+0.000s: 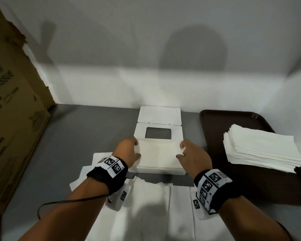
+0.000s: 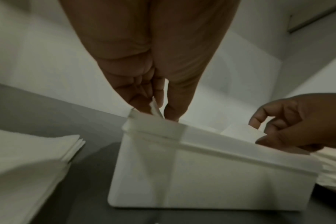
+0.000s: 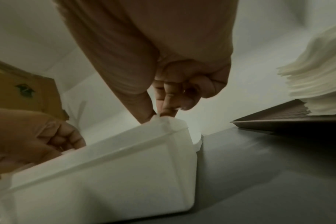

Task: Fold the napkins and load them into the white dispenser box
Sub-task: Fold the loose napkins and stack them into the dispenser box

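The white dispenser box (image 1: 156, 170) stands open in the middle of the grey table, its lid (image 1: 159, 117) swung back flat behind it. A folded napkin (image 1: 159, 153) lies across the box's top. My left hand (image 1: 131, 150) pinches the napkin's left edge at the box's left rim (image 2: 155, 128), with the napkin corner (image 2: 155, 108) between its fingers. My right hand (image 1: 186, 150) pinches the right edge at the box's right corner (image 3: 171, 125). A stack of flat napkins (image 1: 261, 146) sits on a brown tray. Unfolded napkins (image 1: 153, 209) lie in front of the box.
The brown tray (image 1: 214, 122) is at the right. A large cardboard carton (image 1: 12, 108) stands at the left edge. A white wall closes the back. More loose napkins (image 2: 29, 159) lie left of the box. Bare grey table (image 1: 87, 129) shows between carton and box.
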`<move>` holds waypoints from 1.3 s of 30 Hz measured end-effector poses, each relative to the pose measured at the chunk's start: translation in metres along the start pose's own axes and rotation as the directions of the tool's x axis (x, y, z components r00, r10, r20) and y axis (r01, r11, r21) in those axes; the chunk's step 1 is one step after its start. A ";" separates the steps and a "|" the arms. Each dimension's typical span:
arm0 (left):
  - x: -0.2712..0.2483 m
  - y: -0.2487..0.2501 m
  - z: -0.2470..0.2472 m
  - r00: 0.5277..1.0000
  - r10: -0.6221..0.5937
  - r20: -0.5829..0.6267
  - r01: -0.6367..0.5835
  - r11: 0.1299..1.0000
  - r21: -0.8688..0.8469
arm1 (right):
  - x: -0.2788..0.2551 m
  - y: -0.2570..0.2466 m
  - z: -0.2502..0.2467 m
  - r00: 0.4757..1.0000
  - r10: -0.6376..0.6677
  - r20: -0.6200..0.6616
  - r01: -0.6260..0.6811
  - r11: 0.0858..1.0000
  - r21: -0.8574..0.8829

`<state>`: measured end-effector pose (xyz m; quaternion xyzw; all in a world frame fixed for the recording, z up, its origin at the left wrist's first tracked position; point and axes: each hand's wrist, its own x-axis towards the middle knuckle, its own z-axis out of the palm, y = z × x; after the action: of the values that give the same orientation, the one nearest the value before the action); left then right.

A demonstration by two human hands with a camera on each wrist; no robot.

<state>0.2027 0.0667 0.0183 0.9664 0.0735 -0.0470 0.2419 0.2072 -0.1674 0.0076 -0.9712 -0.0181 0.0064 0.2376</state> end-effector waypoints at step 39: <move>0.000 0.013 0.003 0.977 0.187 0.100 -0.197 0.976 0.097 | 0.004 -0.062 0.002 0.960 -0.185 0.208 0.228 0.952 -0.203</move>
<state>0.2052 0.0535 0.0216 0.9774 -0.0340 -0.0707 0.1965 0.2087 -0.1115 0.0338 -0.9796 -0.1427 0.0702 0.1229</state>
